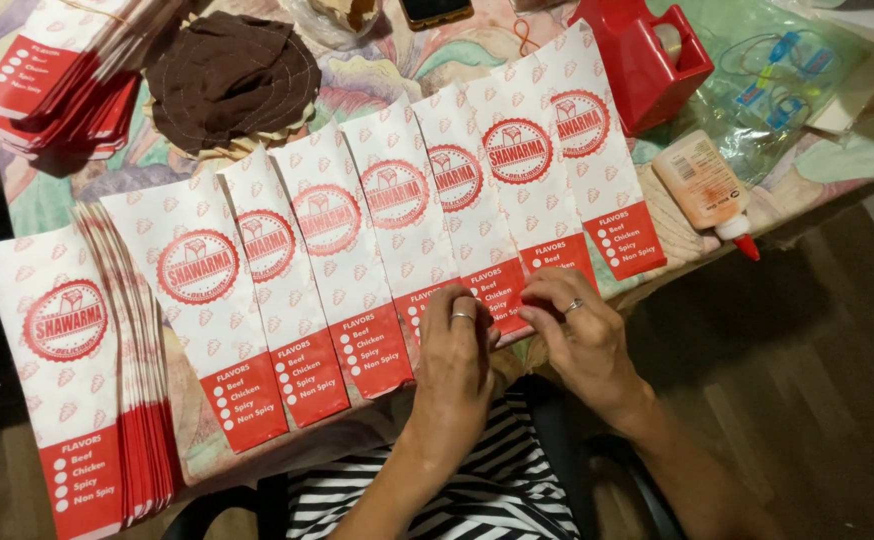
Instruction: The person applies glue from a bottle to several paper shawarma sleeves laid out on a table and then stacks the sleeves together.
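Both hands are in close at the near table edge. Left hand lies flat, fingers pressing the red end of a sleeve; right hand pinches the red end of that same sleeve, one ring on each hand. Seven sleeves fan out in a row across the table, overlapping. At near left sits one thick stack. Right of the row, one glue bottle lies flat. Far back: one red dispenser, one brown cloth, and a second stack at far left.
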